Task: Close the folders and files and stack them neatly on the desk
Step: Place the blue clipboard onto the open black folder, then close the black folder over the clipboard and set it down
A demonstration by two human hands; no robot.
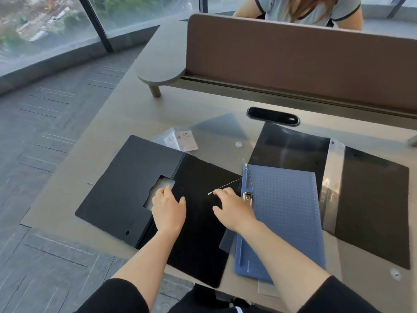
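The desk carries everything, all of it still open and unstacked. Biggest is the black folder spread flat at the desk's left front corner, one flap reaching twd the left edge, the other running off the front edge. A second black folder lies open on the right side w/ a clear strip along its spine. The blue clip file sits between them at the front, overlapping both. A clear envelope lies twd the back, a paper slip beside it. Left hand rests flat, fingers spread, on the black folder by its cut-out window — gripping nothing. Right hand is loosely curled w/ fingertips at a white string that trails from the blue file; can't tell if it's actually pinched. Risks: closing the black flap could trap the string or drag the overlapping blue file, and the part overhanging the front edge could slide off. Writing — the slip reads "20", a pale "A" next to it; small print at the blue file's front corner is too blurred to read.
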